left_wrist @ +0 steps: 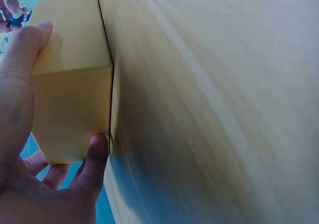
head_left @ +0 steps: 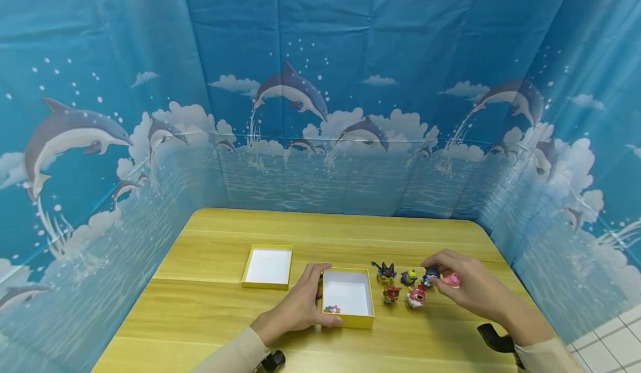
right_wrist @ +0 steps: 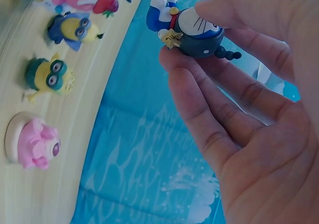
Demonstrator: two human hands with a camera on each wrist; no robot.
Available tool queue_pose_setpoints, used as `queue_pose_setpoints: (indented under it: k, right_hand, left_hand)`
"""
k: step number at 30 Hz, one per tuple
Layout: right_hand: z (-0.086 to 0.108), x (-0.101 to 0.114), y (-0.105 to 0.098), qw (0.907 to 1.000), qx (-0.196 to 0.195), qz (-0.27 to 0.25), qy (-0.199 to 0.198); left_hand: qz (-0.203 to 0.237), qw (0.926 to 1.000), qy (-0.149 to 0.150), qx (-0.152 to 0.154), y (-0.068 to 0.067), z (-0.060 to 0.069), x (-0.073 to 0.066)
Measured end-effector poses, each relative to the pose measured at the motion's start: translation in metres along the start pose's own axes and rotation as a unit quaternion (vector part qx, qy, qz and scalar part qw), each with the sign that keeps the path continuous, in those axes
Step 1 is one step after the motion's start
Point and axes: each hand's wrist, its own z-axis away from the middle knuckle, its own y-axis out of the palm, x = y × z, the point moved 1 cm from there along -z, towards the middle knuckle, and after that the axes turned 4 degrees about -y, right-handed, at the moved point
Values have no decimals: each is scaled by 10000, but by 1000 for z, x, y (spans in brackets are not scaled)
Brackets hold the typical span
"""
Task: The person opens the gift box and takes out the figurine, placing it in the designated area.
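In the head view my left hand [head_left: 299,305] grips the left side of a yellow open box [head_left: 353,322], thumb on its near wall. The left wrist view shows the fingers against the box's side [left_wrist: 75,112]. A small pink-and-green piece [head_left: 332,309] lies in the box's near left corner. My right hand [head_left: 473,285] pinches a blue-and-white cat figurine [right_wrist: 199,30] with a dark helmet-like cap between thumb and fingers, held off the table in the right wrist view. Around it stand a pink figurine [head_left: 452,280], a yellow goggled figurine [head_left: 409,276] and a pink-and-white figurine [head_left: 416,297].
A shallow yellow lid [head_left: 266,285] with a white inside lies left of the box. A dark eared figurine [head_left: 385,273] and a reddish-brown figurine [head_left: 391,294] stand just right of the box. A dolphin-print curtain [head_left: 310,178] surrounds the wooden table [head_left: 200,306].
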Motion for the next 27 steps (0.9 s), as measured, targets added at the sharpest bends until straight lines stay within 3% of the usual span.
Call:
queue_pose_setpoints:
  k: [18, 27]
  right_hand:
    - [22, -22, 3, 9998, 61, 67, 201]
    - [32, -31, 15, 9957, 542, -200, 720]
  left_hand:
    - [-42, 10000, 27, -3, 0, 0, 0]
    - [-14, 10000, 1, -1, 1, -1, 2]
